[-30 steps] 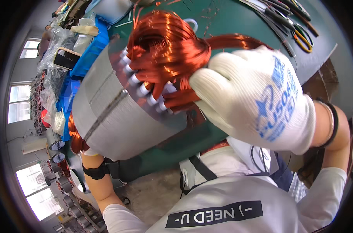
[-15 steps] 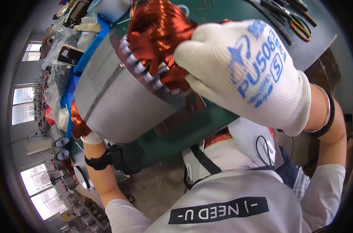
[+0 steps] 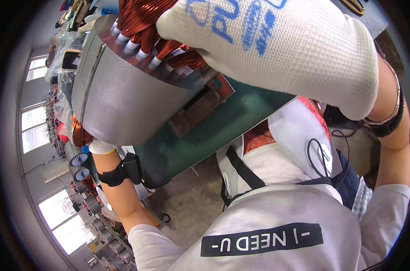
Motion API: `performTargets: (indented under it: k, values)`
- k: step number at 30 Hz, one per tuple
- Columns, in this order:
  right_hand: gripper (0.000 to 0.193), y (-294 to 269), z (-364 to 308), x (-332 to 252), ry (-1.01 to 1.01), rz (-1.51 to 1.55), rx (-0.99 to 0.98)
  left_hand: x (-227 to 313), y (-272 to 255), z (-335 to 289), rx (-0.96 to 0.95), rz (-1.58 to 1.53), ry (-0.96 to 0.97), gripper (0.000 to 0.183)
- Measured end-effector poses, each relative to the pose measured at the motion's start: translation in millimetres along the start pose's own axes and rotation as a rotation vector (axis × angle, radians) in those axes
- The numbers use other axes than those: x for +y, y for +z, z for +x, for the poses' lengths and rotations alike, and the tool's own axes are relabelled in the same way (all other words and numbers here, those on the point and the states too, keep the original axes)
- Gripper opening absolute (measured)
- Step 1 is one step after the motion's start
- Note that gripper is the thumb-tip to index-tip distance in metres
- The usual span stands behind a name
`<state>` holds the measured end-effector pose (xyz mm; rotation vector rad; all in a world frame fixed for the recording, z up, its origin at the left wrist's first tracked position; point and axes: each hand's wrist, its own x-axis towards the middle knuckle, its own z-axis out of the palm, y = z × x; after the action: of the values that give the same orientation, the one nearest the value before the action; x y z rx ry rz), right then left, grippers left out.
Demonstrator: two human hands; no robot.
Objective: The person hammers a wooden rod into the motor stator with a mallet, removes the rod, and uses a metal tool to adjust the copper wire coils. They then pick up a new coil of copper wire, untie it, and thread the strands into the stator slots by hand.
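Note:
A motor stator, a grey metal cylinder, lies tilted at the upper left of the head view. Thick copper winding bulges from its near-right end, above a row of white slot liners. My right hand, in a white knitted glove with blue print, is closed over this winding; its fingertips are partly out of sight. At the stator's other end, more copper winding shows. My left hand, also gloved, is against that end, its fingers hidden behind the stator.
Under the stator, a brownish metal block rests on the green tabletop. The table's front edge runs close to my body. Orange-handled pliers lie at the upper right. A phone and clear plastic bags are at the left.
The stator and my right hand sit higher and farther left in the picture. More of the block beneath the stator shows. My left hand stays at the stator's other end.

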<state>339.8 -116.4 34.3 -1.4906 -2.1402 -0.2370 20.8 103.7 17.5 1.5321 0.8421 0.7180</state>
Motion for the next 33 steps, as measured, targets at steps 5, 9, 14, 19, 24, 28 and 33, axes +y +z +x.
performTargets:
  k: [5,9,14,19,24,28,33]
  values:
    - [0.025,-8.7,-5.8,0.8,0.016,-0.008,-0.037,-4.3,11.2,10.2,-0.039,-0.008,0.011,0.054]
    - [0.027,-1.7,0.1,8.5,-0.005,0.055,-0.031,-7.0,5.2,2.4,-0.014,-0.008,0.011,0.054]
    - [0.02,29.7,8.1,5.6,0.033,-0.219,0.292,-0.4,4.5,-3.7,0.014,0.022,0.013,0.054]
    - [0.024,25.1,5.4,7.3,-0.027,-0.221,0.36,-4.9,7.6,-2.1,0.013,0.022,0.011,0.054]
    - [0.023,46.6,6.6,-1.2,0.132,-0.3,0.494,-6.0,3.5,-14.2,0.044,0.03,0.011,0.054]
    - [0.025,22.0,8.9,-0.3,0.138,-0.066,0.205,-3.2,6.1,-18.0,0.046,0.039,0.004,0.054]
    - [0.028,26.5,13.2,-7.9,0.153,-0.028,0.216,-4.8,6.4,-19.2,0.051,0.034,0.008,0.054]
